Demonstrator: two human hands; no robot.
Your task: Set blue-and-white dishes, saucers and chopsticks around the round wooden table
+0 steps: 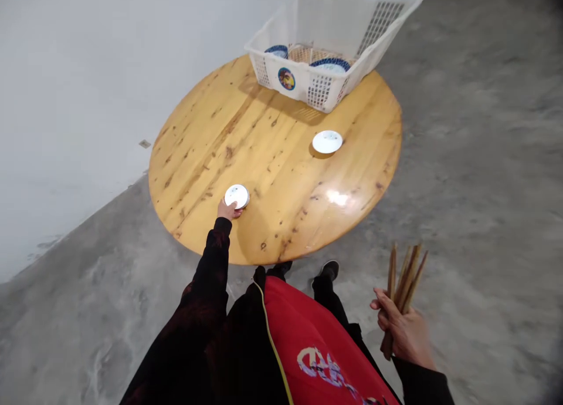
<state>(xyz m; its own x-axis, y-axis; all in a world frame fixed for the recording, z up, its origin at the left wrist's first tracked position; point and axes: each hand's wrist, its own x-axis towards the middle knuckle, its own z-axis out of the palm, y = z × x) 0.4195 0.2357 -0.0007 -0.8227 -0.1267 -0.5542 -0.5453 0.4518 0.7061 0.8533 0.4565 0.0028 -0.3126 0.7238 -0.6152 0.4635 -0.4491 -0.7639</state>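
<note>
Left of centre in the frame, the left hand (229,210) pinches the near rim of a small, round white dish (237,196), thumb on top and fingers curled round the side. The dish is over the near left part of a round, yellow-brown wooden table (211,152); whether it touches the wood, I cannot tell. Its face is pale and glossy with faint grey marks, and its side looks thick enough that it may be a stack.

At upper centre stands a white plastic basket (299,88) containing blue-patterned bowls (332,66). Right of centre, below it, is a second white dish (327,141), well apart from both hands.

At lower right, the right hand (409,328) closes round a bundle of slim brown wooden sticks (408,279), their upper ends fanned.

The step in hand seems to be handling the pinched dish; moving it would call for a level, steady grip.
</note>
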